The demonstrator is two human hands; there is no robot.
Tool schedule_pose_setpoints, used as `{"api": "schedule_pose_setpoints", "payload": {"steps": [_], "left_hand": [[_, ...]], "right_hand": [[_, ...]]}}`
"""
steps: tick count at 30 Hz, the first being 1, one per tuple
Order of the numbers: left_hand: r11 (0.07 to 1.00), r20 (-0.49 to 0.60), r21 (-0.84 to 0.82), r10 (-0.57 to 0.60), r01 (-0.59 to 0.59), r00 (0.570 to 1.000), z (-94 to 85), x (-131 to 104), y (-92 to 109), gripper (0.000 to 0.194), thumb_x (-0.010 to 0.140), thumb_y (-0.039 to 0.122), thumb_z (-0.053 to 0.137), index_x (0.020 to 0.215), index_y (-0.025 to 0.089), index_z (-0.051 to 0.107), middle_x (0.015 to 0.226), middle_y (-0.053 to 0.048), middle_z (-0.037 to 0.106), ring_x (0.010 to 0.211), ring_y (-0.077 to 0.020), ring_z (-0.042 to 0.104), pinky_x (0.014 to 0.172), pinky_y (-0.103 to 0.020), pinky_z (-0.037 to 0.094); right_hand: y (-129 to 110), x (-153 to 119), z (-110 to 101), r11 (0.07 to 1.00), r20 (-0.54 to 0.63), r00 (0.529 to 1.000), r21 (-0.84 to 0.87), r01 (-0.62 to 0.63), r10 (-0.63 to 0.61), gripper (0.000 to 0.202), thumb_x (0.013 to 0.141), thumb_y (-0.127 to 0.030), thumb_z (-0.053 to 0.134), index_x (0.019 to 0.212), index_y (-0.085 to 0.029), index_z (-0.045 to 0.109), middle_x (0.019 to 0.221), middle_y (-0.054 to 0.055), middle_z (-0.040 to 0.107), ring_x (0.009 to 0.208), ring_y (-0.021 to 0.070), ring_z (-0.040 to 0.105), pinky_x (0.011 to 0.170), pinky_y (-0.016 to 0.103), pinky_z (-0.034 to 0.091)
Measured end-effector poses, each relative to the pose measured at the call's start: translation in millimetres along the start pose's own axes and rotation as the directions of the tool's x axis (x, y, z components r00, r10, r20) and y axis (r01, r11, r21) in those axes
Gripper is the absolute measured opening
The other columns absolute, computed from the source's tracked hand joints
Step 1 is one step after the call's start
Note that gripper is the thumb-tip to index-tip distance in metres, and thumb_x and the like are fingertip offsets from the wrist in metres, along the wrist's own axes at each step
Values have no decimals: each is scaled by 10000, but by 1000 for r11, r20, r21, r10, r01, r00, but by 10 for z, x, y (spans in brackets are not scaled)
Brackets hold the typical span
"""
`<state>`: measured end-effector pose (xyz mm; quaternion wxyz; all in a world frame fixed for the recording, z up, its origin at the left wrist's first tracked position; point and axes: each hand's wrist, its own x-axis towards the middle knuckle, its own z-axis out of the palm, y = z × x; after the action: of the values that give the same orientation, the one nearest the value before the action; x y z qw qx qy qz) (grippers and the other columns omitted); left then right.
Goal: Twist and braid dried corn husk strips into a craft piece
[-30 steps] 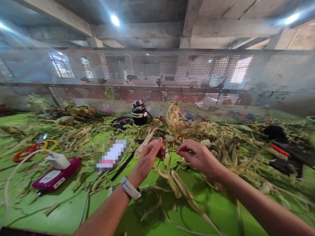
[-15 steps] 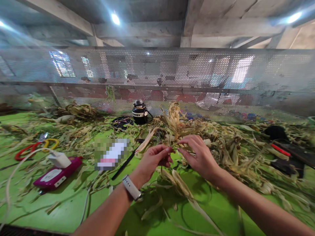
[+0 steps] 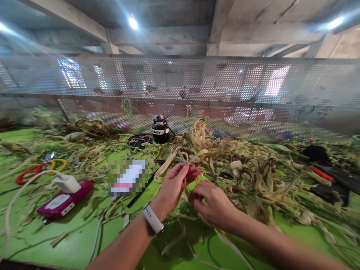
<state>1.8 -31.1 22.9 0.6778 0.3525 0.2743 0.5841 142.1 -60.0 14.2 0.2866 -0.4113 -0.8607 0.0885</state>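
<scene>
The right fingers (image 3: 197, 192) partly hide what seems a husk strip (image 3: 186, 188).

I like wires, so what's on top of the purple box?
On the purple box are a white label and a white plug with a pale cable. Whatever the plug covers is hidden.

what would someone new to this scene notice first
The eye probably goes first to the left hand, with a pale watch strap at its wrist, and the right hand, close together among dried husks strewn over a bright green table. Next may come the magenta power strip with a white plug at near left, then the black bottle standing upright beyond the hands.
</scene>
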Motion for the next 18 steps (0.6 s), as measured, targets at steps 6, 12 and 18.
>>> {"api": "schedule_pose_setpoints", "payload": {"steps": [6,12,18], "left_hand": [[971,-44,230,83,-70,996,-53,52,48,208,686,340,709,767,149,694,699,-24,689,667,-114,600,661,-225,446],[980,-61,199,17,-4,998,-68,78,37,271,550,342,799,726,149,724,697,-28,683,625,-98,550,633,-221,436],[982,24,185,-52,47,998,-30,15,69,245,524,288,820,698,145,723,728,-40,690,689,-124,583,719,-258,461]], "right_hand": [[-36,82,-292,979,-87,996,204,24,-6,101,791,-183,546,694,-183,572,762,30,606,778,153,554,728,290,450],[162,175,-510,883,-30,978,435,-175,208,172,831,-322,518,756,-172,555,711,16,591,656,129,557,619,257,463],[246,196,-435,831,-41,960,512,-218,277,215,828,-383,513,753,-181,505,692,-6,564,626,124,578,599,257,476]]}}
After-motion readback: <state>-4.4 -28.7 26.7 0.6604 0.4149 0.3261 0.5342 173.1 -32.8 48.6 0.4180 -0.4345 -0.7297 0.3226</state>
